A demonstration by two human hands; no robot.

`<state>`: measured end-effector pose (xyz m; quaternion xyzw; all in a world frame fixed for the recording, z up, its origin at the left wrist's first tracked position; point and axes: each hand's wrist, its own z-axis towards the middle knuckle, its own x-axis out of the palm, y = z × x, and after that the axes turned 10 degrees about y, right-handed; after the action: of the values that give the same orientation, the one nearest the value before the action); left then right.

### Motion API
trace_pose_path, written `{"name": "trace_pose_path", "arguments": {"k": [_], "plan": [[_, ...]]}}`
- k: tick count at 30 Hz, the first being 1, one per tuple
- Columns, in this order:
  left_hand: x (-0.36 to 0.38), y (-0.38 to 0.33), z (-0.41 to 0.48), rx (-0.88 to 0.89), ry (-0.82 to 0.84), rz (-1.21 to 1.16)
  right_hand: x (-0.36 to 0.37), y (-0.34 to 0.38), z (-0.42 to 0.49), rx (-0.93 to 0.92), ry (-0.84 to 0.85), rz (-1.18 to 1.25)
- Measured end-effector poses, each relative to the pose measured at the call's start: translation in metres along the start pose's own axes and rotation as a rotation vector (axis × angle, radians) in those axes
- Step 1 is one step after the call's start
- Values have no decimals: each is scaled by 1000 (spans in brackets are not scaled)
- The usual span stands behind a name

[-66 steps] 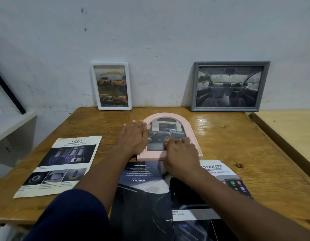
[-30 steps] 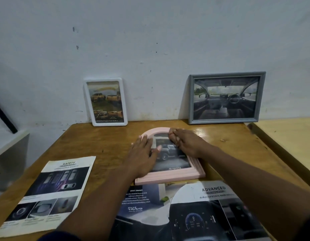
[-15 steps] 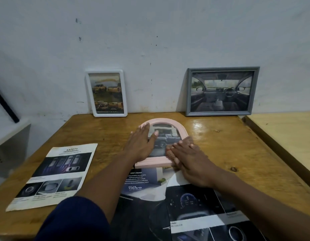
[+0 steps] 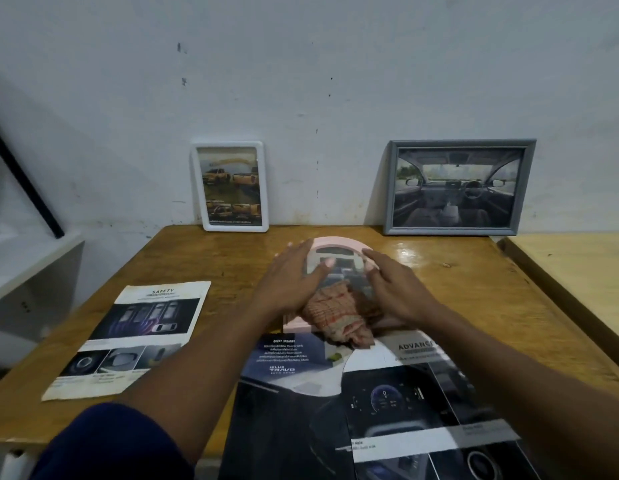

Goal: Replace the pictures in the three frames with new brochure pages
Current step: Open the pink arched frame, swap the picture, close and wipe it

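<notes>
Pink frame (image 4: 337, 242), hands (image 4: 290, 282) now spread apart

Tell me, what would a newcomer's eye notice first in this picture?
Both hands, left hand and right hand, press the pink arched frame lying flat at mid-table, with a checked cloth between them. Behind, a white frame and a grey frame lean on the wall.
</notes>
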<state>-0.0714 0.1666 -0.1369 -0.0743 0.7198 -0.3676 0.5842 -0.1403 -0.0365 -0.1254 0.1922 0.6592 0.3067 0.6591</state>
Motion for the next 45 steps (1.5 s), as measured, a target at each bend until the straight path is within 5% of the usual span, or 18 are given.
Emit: {"name": "trace_pose_path", "arguments": {"k": [7, 11, 18, 28, 39, 45], "plan": [[31, -16, -45, 196, 221, 500, 22, -44, 21, 71, 117, -199], [19, 0, -60, 161, 160, 544, 23, -40, 20, 124, 120, -203], [4, 34, -69, -14, 98, 418, 28, -45, 23, 111, 157, -320], [-7, 36, 49, -224, 147, 356, 32, -53, 24, 57, 114, -327], [19, -10, 134, -71, 230, 501, 30, -46, 22, 69, 84, -299], [2, -28, 103, -40, 225, 20, 13, -47, 33, 38, 17, -36]]}}
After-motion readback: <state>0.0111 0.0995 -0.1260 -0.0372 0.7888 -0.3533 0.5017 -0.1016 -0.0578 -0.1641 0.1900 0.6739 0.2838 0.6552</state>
